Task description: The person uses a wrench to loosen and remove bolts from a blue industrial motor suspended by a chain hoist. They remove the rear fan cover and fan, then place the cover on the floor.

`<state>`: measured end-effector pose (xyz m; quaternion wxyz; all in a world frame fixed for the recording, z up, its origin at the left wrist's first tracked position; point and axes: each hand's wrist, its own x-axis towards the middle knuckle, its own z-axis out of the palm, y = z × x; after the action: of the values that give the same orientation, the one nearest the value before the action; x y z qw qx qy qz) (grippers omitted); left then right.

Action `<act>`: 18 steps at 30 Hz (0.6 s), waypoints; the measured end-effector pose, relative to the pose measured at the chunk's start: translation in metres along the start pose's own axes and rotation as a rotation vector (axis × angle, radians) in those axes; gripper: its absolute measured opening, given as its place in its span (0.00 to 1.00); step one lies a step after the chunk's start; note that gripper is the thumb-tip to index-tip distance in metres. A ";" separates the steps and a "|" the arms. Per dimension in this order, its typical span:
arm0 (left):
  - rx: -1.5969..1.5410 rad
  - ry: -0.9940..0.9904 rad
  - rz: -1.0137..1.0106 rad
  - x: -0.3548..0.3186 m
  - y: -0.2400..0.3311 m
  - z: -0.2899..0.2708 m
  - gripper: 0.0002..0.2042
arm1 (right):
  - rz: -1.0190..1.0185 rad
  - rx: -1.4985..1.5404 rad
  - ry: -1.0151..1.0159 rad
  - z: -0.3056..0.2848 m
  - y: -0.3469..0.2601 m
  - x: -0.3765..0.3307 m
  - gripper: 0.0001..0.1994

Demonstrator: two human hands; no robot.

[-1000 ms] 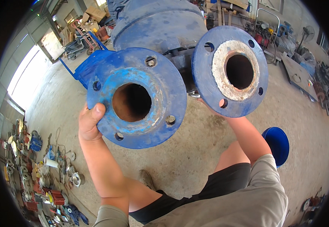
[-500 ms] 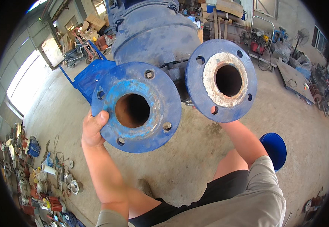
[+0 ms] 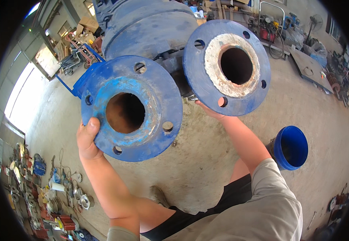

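Observation:
Two round blue pipe flanges stand side by side in front of a large blue machine body [image 3: 150, 34]. The left flange [image 3: 166, 88] has bright blue paint around a dark bore and bolt holes near its rim. My left hand [image 3: 88, 138] grips its lower left edge, the thumb on the front face and the fingers hidden behind. The right flange [image 3: 198, 60] has a whitish, rusty raised ring around its bore. Under and behind it reaches my right hand [image 3: 211, 111], most of its fingers out of sight; skin shows through a lower bolt hole.
A blue bucket [image 3: 276, 149] stands on the concrete floor right of my right arm. Several machine parts and tools [image 3: 58, 197] litter the lower left. Behind the flange leans a blue cart [image 3: 78, 85]. A flat metal plate [image 3: 309, 72] lies at the far right.
Both flanges and the machine sit higher and further left in the view. My hands appear shifted the same way, and more of my right hand shows below the right flange.

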<state>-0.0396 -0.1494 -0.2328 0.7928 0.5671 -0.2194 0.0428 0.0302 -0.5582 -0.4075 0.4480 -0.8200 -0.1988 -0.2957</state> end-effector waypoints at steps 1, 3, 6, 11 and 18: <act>0.004 0.003 -0.001 0.000 -0.001 -0.001 0.40 | -0.036 -0.064 0.035 0.013 0.012 -0.007 0.23; 0.014 -0.002 0.012 0.001 -0.001 -0.004 0.39 | -0.196 -0.262 0.219 0.048 0.033 -0.010 0.20; 0.025 -0.007 0.054 0.003 -0.004 -0.007 0.36 | 0.118 0.407 0.270 0.101 0.029 -0.021 0.19; 0.041 0.053 0.050 0.001 -0.007 -0.005 0.40 | 0.314 1.647 0.276 0.143 -0.061 -0.025 0.24; 0.076 0.044 0.044 0.006 -0.004 -0.007 0.38 | 0.544 2.204 0.250 0.115 -0.122 -0.042 0.28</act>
<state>-0.0311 -0.1453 -0.2357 0.7743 0.5906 -0.2126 0.0811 -0.0380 -0.3989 -0.4087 0.9898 0.0384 -0.1200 0.0667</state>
